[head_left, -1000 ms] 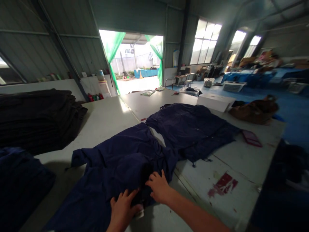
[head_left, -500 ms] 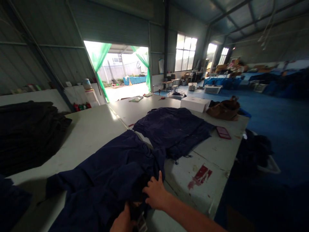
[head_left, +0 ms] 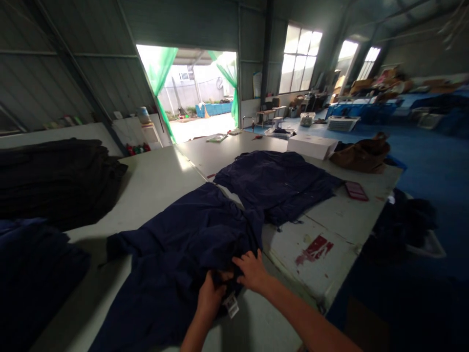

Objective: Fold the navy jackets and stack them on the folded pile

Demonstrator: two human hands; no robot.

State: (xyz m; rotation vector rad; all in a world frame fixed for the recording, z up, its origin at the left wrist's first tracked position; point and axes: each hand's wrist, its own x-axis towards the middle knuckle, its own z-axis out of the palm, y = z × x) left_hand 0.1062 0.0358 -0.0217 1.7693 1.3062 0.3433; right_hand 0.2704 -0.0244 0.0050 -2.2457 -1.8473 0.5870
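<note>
A dark navy jacket [head_left: 176, 244] lies spread and rumpled on the table, with a sleeve-like part stretching to the left. At its near right edge, my left hand [head_left: 210, 297] is closed on the cloth beside an opening, its thumb uppermost. Just to the right, my right hand [head_left: 252, 272] holds the same edge with fingers curled over the fabric; the fingertips are partly hidden. A white label [head_left: 231, 305] with print too small to read hangs from the opening between and below the hands. Beyond lies a second navy garment [head_left: 274, 181], flattened, its edge meeting the first.
Stacks of black cloth [head_left: 54, 181] and navy cloth [head_left: 40, 274] stand at left. On the pale table [head_left: 154, 171] are a white box [head_left: 311, 146], a brown bag [head_left: 362, 154] and a red-cased phone [head_left: 356, 191]. The table's right edge drops to a crate [head_left: 432, 247] holding dark cloth.
My left hand has moved up and right, nearer my right hand, and more of it shows. The label is now plainer to see. The view has turned slightly down and left.
</note>
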